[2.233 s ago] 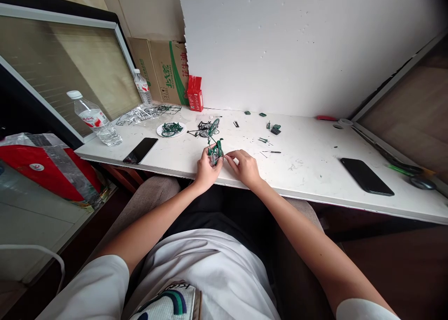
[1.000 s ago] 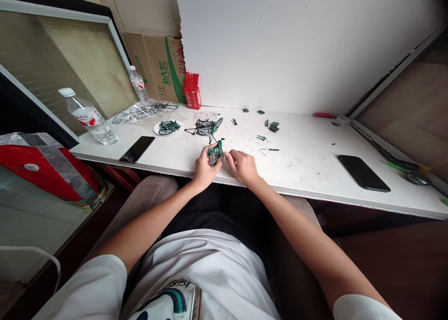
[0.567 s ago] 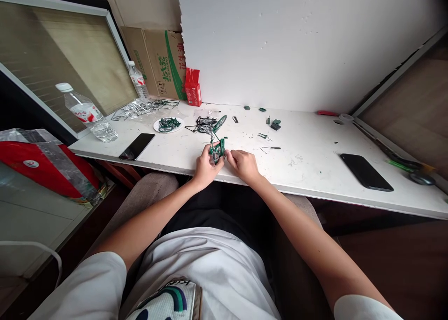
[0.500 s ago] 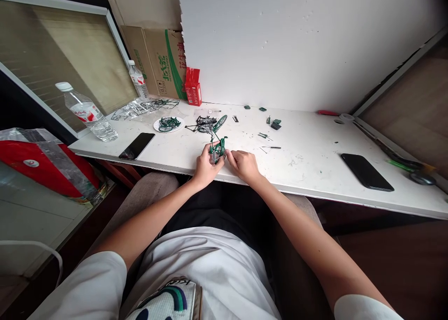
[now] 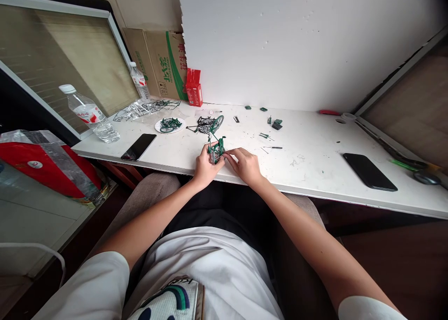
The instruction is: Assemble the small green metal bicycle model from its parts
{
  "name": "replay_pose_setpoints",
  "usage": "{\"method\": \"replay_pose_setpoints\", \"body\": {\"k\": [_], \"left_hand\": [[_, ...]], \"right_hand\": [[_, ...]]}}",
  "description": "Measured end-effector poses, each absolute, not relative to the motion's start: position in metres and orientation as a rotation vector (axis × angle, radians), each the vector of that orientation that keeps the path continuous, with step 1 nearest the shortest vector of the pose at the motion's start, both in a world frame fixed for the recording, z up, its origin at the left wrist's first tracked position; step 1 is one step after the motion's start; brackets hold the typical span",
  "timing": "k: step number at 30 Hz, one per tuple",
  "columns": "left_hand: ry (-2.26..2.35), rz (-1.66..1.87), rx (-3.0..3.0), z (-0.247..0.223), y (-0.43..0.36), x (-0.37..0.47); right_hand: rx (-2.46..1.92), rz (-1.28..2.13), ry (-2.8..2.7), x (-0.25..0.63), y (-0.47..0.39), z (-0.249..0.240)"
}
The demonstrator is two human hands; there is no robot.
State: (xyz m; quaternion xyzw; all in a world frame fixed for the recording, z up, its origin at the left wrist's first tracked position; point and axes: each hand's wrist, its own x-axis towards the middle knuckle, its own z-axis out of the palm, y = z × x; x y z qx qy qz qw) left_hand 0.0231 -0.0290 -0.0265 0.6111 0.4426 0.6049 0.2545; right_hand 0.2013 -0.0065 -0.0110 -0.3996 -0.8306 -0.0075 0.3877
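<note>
There are two hands (image 5: 206,167) (image 5: 247,165), one green model (image 5: 217,148), two plastic bottles (image 5: 91,116) (image 5: 140,81), two black phones (image 5: 139,147) (image 5: 369,171), one plate (image 5: 157,127), one red box (image 5: 194,90), one cardboard box (image 5: 157,64) and one bench (image 5: 308,173). Two green chips (image 5: 248,107) (image 5: 263,109) lie farthest back; other loose bits (image 5: 266,136) defy counting.

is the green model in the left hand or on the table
In the left hand, which wraps around the green model; the right hand is beside it. Whether the model also touches the table, I cannot tell.
</note>
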Motion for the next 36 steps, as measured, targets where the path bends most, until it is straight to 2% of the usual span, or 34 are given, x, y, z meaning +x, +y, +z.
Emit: {"method": "replay_pose_setpoints", "body": {"k": [15, 25, 36], "left_hand": [[1.131, 1.520, 1.664, -0.0292, -0.0287, 0.0201], [1.057, 1.567, 1.648, -0.0329, -0.0270, 0.0216], [1.052, 1.533, 1.625, -0.0314, -0.0275, 0.0212]], "right_hand": [[-1.032, 0.076, -2.103, 0.2050, -0.0020, -0.0162], [-1.008, 0.128, -2.081, 0.2046, -0.0044, -0.0118], [-0.935, 0.046, -2.041, 0.2046, -0.0035, -0.0082]]}}
